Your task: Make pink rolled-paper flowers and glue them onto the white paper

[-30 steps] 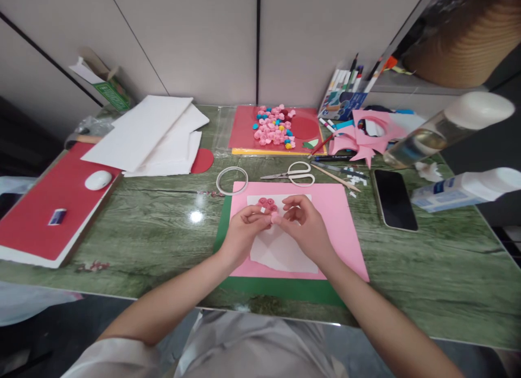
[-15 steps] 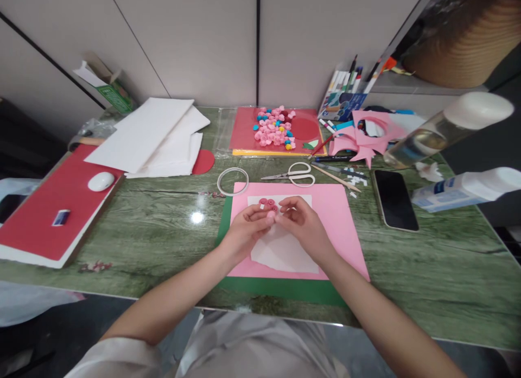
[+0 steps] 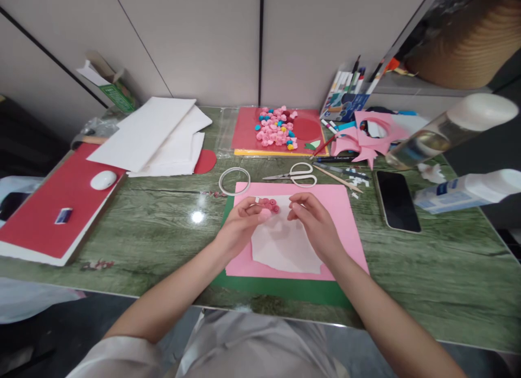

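Note:
Over the white sheet point(image 3: 285, 247), my left hand point(image 3: 240, 226) pinches a small pink paper flower point(image 3: 265, 212) between thumb and fingers. A small white piece point(image 3: 258, 200) sits at its index fingertip. Just beyond those fingertips are several dark pink rolled paper flowers point(image 3: 270, 204); whether they touch the hand is unclear. To the right, apart from the left, my right hand point(image 3: 315, 218) has its fingers curled with thumb and index close together; anything between them is too small to make out. The white sheet lies on pink paper point(image 3: 344, 231), with green paper point(image 3: 285, 290) beneath.
Scissors point(image 3: 301, 175) and a tape roll point(image 3: 235, 181) lie just beyond the papers. Farther back, many small paper flowers point(image 3: 277, 129) rest on a red pack. A phone point(image 3: 396, 200) and two bottles point(image 3: 468, 189) stand right; white sheets point(image 3: 142, 133) lie left.
My hands, together at the fingertips before, have come apart. The right hand has drawn back to the right, while the left keeps the pink flower and has shifted slightly left.

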`<state>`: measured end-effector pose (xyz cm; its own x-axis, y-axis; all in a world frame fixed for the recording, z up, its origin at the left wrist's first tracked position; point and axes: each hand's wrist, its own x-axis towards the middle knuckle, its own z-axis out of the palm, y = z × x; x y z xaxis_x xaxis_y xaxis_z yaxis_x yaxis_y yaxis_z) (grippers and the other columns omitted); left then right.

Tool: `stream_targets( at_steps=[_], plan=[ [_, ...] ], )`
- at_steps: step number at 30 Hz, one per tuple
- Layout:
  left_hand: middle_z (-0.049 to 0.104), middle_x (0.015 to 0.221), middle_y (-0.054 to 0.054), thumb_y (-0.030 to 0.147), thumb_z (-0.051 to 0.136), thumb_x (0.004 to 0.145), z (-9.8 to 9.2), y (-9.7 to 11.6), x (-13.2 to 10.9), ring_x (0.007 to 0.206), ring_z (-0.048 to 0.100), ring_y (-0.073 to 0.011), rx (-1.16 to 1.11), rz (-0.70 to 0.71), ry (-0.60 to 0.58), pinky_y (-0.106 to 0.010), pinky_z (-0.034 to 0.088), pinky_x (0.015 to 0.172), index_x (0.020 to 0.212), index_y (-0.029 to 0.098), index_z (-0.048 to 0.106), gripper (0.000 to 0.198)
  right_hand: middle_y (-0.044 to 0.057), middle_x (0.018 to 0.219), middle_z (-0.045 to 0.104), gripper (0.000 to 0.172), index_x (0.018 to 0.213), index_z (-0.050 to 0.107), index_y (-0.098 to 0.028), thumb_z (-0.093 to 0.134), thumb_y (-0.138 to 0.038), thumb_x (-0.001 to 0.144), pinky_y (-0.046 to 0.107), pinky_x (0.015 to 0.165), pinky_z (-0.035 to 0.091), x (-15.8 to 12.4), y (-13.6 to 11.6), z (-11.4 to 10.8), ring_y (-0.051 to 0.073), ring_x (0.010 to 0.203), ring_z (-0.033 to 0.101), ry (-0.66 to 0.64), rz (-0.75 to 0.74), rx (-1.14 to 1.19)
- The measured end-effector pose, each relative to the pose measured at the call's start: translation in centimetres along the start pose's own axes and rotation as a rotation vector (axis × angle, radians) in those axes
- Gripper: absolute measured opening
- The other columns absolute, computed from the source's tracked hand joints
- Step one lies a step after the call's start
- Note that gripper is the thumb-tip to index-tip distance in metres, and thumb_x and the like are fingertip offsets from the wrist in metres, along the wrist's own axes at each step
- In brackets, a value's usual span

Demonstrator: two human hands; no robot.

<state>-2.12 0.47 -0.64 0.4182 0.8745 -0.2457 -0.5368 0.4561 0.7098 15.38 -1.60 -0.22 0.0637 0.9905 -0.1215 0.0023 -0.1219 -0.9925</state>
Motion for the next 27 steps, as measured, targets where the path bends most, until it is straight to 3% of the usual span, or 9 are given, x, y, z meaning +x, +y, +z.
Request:
stream_targets(
  at_steps=[10,15,21,27],
  plan=[
    [0.043,0.053,0.008,0.019,0.076,0.049,-0.6,2.1,0.2,0.052,0.039,-0.0066,0.088,0.189,0.022,-0.023,0.031,0.058,0.077,0.02,0.053,0.036,-0.003,0.08,0.048,0.014,0.091,0.053,-0.024,0.054,-0.032,0.079,0.028,0.07,0.04,0.3,0.0,-0.6,0.01,0.069,0.053,0.028,-0.035,0.047],
    [0.037,0.048,0.009,0.023,0.078,0.048,-0.5,2.8,-0.2,0.051,0.034,-0.0068,0.149,0.204,-0.069,-0.024,0.027,0.056,0.076,0.021,0.051,0.039,-0.003,0.081,0.047,0.016,0.093,0.052,-0.025,0.053,-0.032,0.078,0.029,0.071,0.042,0.4,0.0,-0.8,0.011,0.069,0.052,0.051,-0.043,0.048],
    [0.042,0.045,0.008,0.026,0.079,0.045,-0.5,3.0,-0.6,0.047,0.031,-0.0075,0.236,0.211,-0.187,-0.024,0.023,0.052,0.079,0.023,0.051,0.044,-0.003,0.08,0.047,0.015,0.093,0.052,-0.025,0.054,-0.03,0.078,0.029,0.072,0.041,0.5,0.0,-1.0,0.01,0.068,0.052,0.059,-0.046,0.073],
    [0.045,0.046,0.008,0.02,0.077,0.047,-0.9,3.1,-0.8,0.049,0.033,-0.008,0.311,0.21,-0.263,-0.024,0.027,0.053,0.085,0.024,0.05,0.046,-0.003,0.081,0.047,0.015,0.093,0.052,-0.026,0.054,-0.03,0.078,0.029,0.072,0.041,0.6,0.0,-1.1,0.01,0.068,0.052,0.066,-0.053,0.081]
  ],
)
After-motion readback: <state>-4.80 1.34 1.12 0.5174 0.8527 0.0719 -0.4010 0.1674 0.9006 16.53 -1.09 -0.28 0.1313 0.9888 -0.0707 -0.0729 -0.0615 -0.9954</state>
